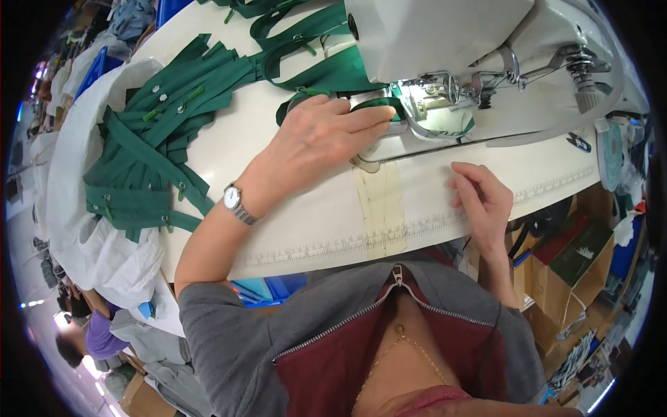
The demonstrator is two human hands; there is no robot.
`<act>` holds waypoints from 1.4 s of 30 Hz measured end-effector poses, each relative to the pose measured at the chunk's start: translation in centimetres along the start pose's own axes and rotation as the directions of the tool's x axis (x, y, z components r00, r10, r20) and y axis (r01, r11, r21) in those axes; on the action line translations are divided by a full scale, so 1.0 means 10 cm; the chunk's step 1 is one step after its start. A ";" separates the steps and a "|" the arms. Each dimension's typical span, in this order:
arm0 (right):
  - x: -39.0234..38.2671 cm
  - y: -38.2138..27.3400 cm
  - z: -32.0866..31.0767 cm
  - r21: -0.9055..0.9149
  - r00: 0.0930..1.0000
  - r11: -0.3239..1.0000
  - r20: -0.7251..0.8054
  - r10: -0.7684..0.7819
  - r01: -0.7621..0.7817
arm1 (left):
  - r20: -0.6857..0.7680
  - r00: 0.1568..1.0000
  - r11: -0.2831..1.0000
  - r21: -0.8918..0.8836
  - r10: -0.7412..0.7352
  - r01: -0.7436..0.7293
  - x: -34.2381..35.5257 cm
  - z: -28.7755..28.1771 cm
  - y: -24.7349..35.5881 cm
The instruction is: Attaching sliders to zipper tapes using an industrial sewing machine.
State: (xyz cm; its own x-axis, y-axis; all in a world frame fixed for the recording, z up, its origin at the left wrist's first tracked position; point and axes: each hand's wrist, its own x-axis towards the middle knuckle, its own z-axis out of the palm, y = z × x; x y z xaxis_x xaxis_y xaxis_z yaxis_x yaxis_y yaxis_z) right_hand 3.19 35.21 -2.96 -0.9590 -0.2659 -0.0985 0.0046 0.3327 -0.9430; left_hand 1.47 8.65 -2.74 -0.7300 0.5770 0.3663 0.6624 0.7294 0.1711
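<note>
My left hand [316,132], with a wristwatch [233,199] on its wrist, reaches to the sewing machine [438,42]. Its fingers press a green zipper [381,104] down beside the presser foot area. The strip curls around the fingertips, and part of it is hidden under the hand. Further green zippers [333,69] loop away behind that hand, joined to the strip area. My right hand [484,201] hovers near the table's front edge, right of the yellowish tape, fingers loosely bent and apart with nothing visible in them.
A heap of green zippers [160,132] lies at the left on the white table [299,229], whose front edge carries a printed ruler. White cloth [69,181] bunches along the left edge. Small thread snips [579,142] lie at the right. Cardboard boxes [556,285] stand below. A person in purple [104,333] is far left.
</note>
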 end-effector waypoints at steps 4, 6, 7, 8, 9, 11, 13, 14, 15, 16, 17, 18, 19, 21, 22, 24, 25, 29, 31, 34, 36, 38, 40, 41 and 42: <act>0.00 0.02 0.02 -0.028 1.000 1.000 0.010 -0.013 0.013 | 0.104 0.993 0.997 -0.046 -0.059 0.064 0.05 -0.10 -0.02; 0.00 0.02 0.02 -0.026 1.000 1.000 0.011 -0.003 0.003 | 0.148 0.985 0.990 -0.091 -0.091 0.105 0.06 -0.13 -0.02; -0.01 0.02 0.02 -0.027 1.000 1.000 0.017 0.000 0.001 | 0.146 0.983 0.986 -0.103 -0.112 0.128 0.06 -0.14 -0.03; -0.01 0.02 0.02 -0.032 1.000 0.999 0.006 -0.012 0.013 | 0.146 0.980 0.982 -0.115 -0.133 0.150 0.06 -0.13 -0.04; -0.02 0.02 0.02 -0.036 1.000 0.999 -0.007 -0.024 0.024 | 0.149 0.979 0.981 -0.116 -0.139 0.156 0.06 -0.11 -0.03; -0.01 0.03 0.02 -0.023 1.000 1.000 0.006 -0.018 0.018 | -0.024 0.986 0.984 -0.070 -0.165 0.163 0.05 -0.06 -0.03; 0.00 0.02 0.02 -0.007 1.000 1.000 0.015 -0.019 0.019 | -0.050 0.982 0.984 -0.006 -0.180 0.180 -0.01 -0.02 -0.02; -0.01 0.01 0.01 -0.029 1.000 0.999 0.010 -0.021 0.021 | -0.081 0.978 0.979 0.056 -0.191 0.196 -0.03 -0.01 -0.03; -0.01 0.00 0.01 -0.050 1.000 0.999 0.005 -0.023 0.023 | -0.080 0.979 0.979 0.064 -0.189 0.194 -0.03 -0.03 -0.02; -0.01 0.01 0.02 -0.043 1.000 0.999 0.005 -0.029 0.029 | -0.072 0.980 0.977 0.093 -0.185 0.191 -0.04 -0.05 0.00; -0.02 0.01 0.02 -0.033 1.000 0.999 -0.006 -0.022 0.022 | -0.063 0.981 0.975 0.122 -0.181 0.188 -0.05 -0.06 0.01; -0.01 0.02 0.03 -0.024 1.000 1.000 -0.017 -0.014 0.014 | -0.098 0.977 0.979 0.057 -0.188 0.194 -0.06 -0.05 -0.01; -0.01 0.02 0.02 -0.021 1.000 1.000 -0.017 -0.017 0.016 | -0.099 0.978 0.979 0.061 -0.186 0.193 -0.06 -0.07 0.02; -0.01 0.00 0.00 -0.034 1.000 0.999 0.008 -0.022 0.023 | 0.058 0.931 0.868 -0.343 -0.361 0.358 -0.04 -0.13 0.07; -0.01 0.00 0.00 -0.035 1.000 0.999 0.009 -0.021 0.022 | 0.058 0.931 0.868 -0.344 -0.361 0.358 0.00 -0.16 0.06; 0.01 0.00 0.00 -0.042 0.999 0.998 0.016 -0.035 0.036 | 0.275 0.857 0.663 -0.546 -0.436 0.512 0.10 -0.20 0.02; 0.01 -0.01 0.01 -0.043 0.999 0.998 0.015 -0.038 0.038 | 0.272 0.858 0.664 -0.546 -0.436 0.511 0.11 -0.18 -0.01; 0.01 0.02 0.02 -0.030 0.999 0.999 0.008 -0.036 0.036 | 0.451 0.763 0.415 -0.650 -0.463 0.637 0.16 -0.13 -0.11; 0.01 0.02 0.02 -0.035 0.999 0.999 0.008 -0.032 0.032 | 0.492 0.753 0.382 -0.657 -0.437 0.651 0.20 -0.13 -0.15; 0.00 0.01 0.02 -0.041 1.000 0.999 0.018 -0.025 0.026 | 0.622 0.686 0.341 -0.596 -0.377 0.727 0.25 -0.14 -0.19; -0.01 0.01 0.03 -0.023 1.000 1.000 0.011 -0.007 0.007 | 0.650 0.695 0.288 -0.632 -0.308 0.719 0.30 -0.14 -0.21; 0.00 0.02 0.03 -0.030 1.000 0.999 0.014 -0.018 0.019 | 0.633 0.703 0.324 -0.623 -0.325 0.712 0.34 -0.09 -0.24; 0.01 0.03 0.02 -0.038 1.000 0.999 0.015 -0.027 0.027 | 0.617 0.710 0.359 -0.613 -0.340 0.704 0.39 -0.09 -0.25; 0.01 0.03 0.02 -0.030 1.000 0.999 0.014 -0.024 0.024 | 0.615 0.684 0.318 -0.607 -0.393 0.729 0.43 -0.11 -0.23; 0.01 0.03 0.02 -0.022 1.000 1.000 0.014 -0.021 0.021 | 0.613 0.653 0.275 -0.601 -0.445 0.751 0.45 -0.13 -0.21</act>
State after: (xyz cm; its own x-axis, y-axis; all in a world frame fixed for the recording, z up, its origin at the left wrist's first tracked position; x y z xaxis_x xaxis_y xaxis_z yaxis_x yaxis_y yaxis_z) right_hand 3.13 35.12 -3.35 -0.9548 -0.2853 -0.0831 -0.0219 0.3464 -0.9378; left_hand -3.04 9.22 -0.30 -0.8748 0.2774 -0.3973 -0.2647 0.4131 0.8714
